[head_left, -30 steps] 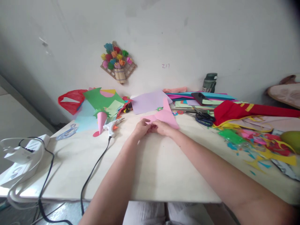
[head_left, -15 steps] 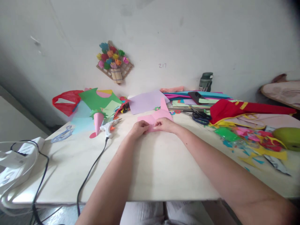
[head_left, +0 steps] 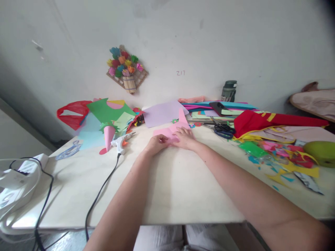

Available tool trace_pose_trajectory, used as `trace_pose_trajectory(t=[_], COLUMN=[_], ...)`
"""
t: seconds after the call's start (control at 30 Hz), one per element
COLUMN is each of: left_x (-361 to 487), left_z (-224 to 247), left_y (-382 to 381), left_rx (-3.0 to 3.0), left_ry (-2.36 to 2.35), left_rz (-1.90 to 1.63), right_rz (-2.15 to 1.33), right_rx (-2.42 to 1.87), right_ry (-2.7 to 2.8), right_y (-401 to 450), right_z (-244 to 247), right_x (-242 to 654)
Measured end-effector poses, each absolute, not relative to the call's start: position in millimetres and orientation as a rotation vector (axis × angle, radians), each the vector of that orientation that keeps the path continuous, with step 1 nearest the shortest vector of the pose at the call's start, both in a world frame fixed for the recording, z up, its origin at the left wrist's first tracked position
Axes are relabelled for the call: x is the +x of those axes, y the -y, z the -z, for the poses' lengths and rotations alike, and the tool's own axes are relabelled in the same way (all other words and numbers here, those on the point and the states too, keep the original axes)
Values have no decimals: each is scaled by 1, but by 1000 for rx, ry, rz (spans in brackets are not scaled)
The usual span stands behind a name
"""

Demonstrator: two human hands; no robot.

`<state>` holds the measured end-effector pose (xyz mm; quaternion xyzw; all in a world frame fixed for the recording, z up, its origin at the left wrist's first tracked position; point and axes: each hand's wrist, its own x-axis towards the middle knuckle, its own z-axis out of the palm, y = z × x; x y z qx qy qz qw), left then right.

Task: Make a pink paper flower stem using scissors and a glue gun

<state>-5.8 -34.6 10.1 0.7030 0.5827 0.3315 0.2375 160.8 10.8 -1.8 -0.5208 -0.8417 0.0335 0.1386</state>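
Pink paper [head_left: 170, 131] lies on the table in front of me, its near edge partly covered by my hands. My left hand [head_left: 158, 143] rests at its near left edge, fingers curled together; whether they pinch the paper is hidden. My right hand [head_left: 185, 138] lies flat over the paper's right part with fingers stretched out and apart. Behind it a lilac sheet [head_left: 162, 113] lies on the table, and a pink strip [head_left: 182, 116] rises toward it.
A white glue gun [head_left: 120, 143] with a black cord and a pink paper cone [head_left: 109, 136] are on the left. Blue-handled scissors [head_left: 224, 131], a red cloth [head_left: 256, 124] and coloured scraps [head_left: 288, 157] lie right. A power strip [head_left: 23, 181] sits at the left edge.
My right hand has gone from a pinch at the paper's near edge to lying spread on the paper. My left hand has hardly moved.
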Motion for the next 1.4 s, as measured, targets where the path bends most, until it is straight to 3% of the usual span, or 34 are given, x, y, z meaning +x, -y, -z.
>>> trace_pose_trajectory(t=[0.23, 0.57, 0.9, 1.4], left_x=[-2, -8, -5, -31], left_z=[-13, -4, -1, -15], left_y=[35, 37, 28, 40], left_rx=[1967, 2532, 2241, 1933], left_ry=[-1641, -1894, -2146, -2177], left_rz=[-843, -516, -186, -57], right_rz=[-180, -235, -348, -329], right_rx=[-1616, -1632, -1714, -1719], right_ry=[2497, 2524, 2516, 2501], right_y=[-18, -15, -11, -16], right_z=[8, 3, -7, -1], right_x=[160, 161, 160, 162])
